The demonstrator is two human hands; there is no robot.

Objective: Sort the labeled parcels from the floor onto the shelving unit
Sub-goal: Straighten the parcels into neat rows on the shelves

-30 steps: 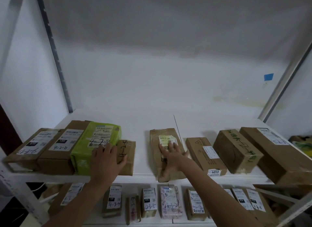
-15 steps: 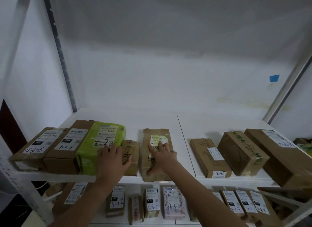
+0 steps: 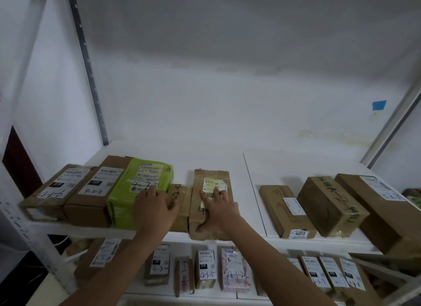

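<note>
Centre of the frame, upper shelf (image 3: 205, 156): the right hand (image 3: 219, 211) lies with straight, spread fingers flat on the yellow-labelled brown parcel (image 3: 211, 174). This parcel rests at the shelf's front edge, just right of a small brown parcel (image 3: 182, 193). The left hand (image 3: 155, 206), fingers likewise extended, rests across the green parcel (image 3: 139, 180) and the small brown parcel, gripping neither.

bare shelf (image 3: 205, 159) behind parcel row (image 3: 91, 191), open gap right of taped parcel (image 3: 211, 226)

Brown labeled parcel (image 3: 210, 174), flat, on white shelf (image 3: 216, 155)
</note>
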